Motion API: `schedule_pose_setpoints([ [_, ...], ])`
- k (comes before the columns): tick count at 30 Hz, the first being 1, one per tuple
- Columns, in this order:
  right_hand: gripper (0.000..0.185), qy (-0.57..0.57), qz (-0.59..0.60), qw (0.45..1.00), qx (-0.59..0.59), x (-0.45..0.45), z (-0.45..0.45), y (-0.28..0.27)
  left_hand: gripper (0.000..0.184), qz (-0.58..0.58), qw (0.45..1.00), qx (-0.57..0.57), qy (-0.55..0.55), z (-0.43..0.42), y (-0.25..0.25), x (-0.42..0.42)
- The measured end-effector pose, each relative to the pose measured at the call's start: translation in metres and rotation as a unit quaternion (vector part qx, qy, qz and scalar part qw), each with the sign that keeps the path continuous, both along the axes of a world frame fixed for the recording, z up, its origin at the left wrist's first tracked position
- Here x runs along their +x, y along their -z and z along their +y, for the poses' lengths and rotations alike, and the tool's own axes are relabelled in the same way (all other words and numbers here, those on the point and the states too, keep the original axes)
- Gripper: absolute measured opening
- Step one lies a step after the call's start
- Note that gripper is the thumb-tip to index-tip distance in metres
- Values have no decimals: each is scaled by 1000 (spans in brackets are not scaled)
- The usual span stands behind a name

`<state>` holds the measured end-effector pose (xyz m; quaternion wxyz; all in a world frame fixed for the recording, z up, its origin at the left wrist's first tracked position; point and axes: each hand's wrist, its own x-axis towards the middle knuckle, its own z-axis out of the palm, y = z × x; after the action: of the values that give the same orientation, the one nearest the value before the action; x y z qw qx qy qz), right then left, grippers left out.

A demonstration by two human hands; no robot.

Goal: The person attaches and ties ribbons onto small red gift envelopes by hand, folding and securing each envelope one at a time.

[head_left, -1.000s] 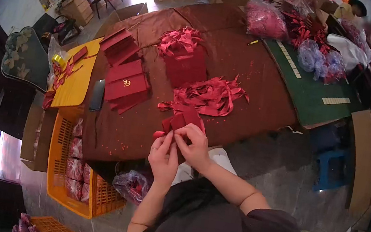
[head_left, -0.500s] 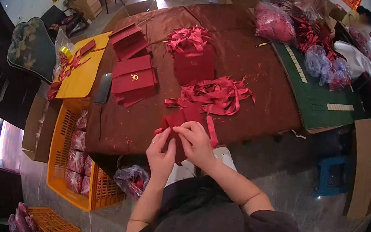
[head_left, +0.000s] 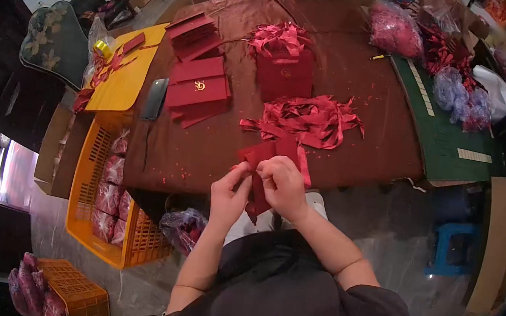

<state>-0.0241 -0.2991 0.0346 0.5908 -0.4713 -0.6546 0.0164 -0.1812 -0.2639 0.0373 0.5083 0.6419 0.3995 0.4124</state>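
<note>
At the table's near edge, both hands hold a dark red flat paper gift bag (head_left: 257, 199). My left hand (head_left: 229, 195) pinches its left side between thumb and fingers. My right hand (head_left: 284, 187) has its fingers curled closed against the bag's upper part; what lies in the fingertips is hidden. A red ribbon strip (head_left: 304, 168) hangs just right of it. Beyond the hands lies a heap of red ribbons (head_left: 316, 121). Farther back is a stack of red bags (head_left: 283, 79) with ribbons on top. Folded red bags (head_left: 198, 86) with a gold logo lie to the left.
A brown-covered table (head_left: 373, 130) spans the middle. Left are a dark phone-like object (head_left: 154, 99), a yellow board (head_left: 122, 85) and an orange crate (head_left: 82, 199) of wrapped packs. Right are a green board (head_left: 442, 149), a blue stool (head_left: 452, 251) and a cardboard box (head_left: 491, 246).
The view has shifted, so the table's things sit a little higher and farther right. My right hand's fingers have curled in tighter, and the bag between my hands has turned slightly.
</note>
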Motion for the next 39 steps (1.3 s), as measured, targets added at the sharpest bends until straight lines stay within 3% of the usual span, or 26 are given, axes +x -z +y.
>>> schedule_pose_setpoints([
  [2, 23, -35, 13, 998, -43, 7, -3, 0, 19, 74, 987, 140, -32, 5, -11, 0],
  [6, 31, 11, -15, 999, -31, 36, 8, -41, 13, 84, 984, 156, -12, 9, -20, -1],
  [9, 30, 15, -104, 985, -137, 52, 21, -31, 13, 64, 976, 207, -8, 13, -19, 1],
  [11, 24, -105, 94, 947, -290, 59, 23, -18, 15, 36, 964, 259, -56, 20, -22, 3],
  [14, 25, -57, 102, 951, -287, 55, 25, -17, 12, 39, 964, 248, -83, 24, -17, 4],
  [17, 26, 6, 114, 955, -275, 69, 29, -3, 3, -61, 973, 77, -211, 43, -10, -15],
  [20, 28, 18, 121, 946, -301, 75, 33, 4, 6, -83, 966, 17, -244, 66, -4, -26],
  [23, 31, 76, 91, 951, -285, 72, 49, 15, 24, 82, 948, 171, -255, 101, 41, -39],
  [24, 31, 77, 91, 951, -284, 70, 54, 22, 36, 263, 884, 251, -294, 87, 20, -28],
  [27, 24, 95, 74, 971, -208, 71, 67, 41, 37, 288, 875, 324, -215, 56, 3, -4],
  [28, 21, 121, 45, 980, -148, 70, 67, 41, 43, 298, 901, 285, -137, 46, 4, 2],
  [30, 18, 164, -21, 983, -85, 69, 59, 29, 56, 379, 884, 256, -95, 35, 27, 11],
  [32, 22, 82, -126, 987, -61, 83, 38, 17, 55, 371, 889, 244, -110, 32, 45, 17],
  [35, 40, -105, -314, 942, -45, 112, -2, 27, 56, 377, 888, 236, -118, 30, 48, 17],
  [39, 43, -179, -444, 873, -97, 132, -46, 40, 56, 411, 871, 231, -138, 29, 44, 19],
])
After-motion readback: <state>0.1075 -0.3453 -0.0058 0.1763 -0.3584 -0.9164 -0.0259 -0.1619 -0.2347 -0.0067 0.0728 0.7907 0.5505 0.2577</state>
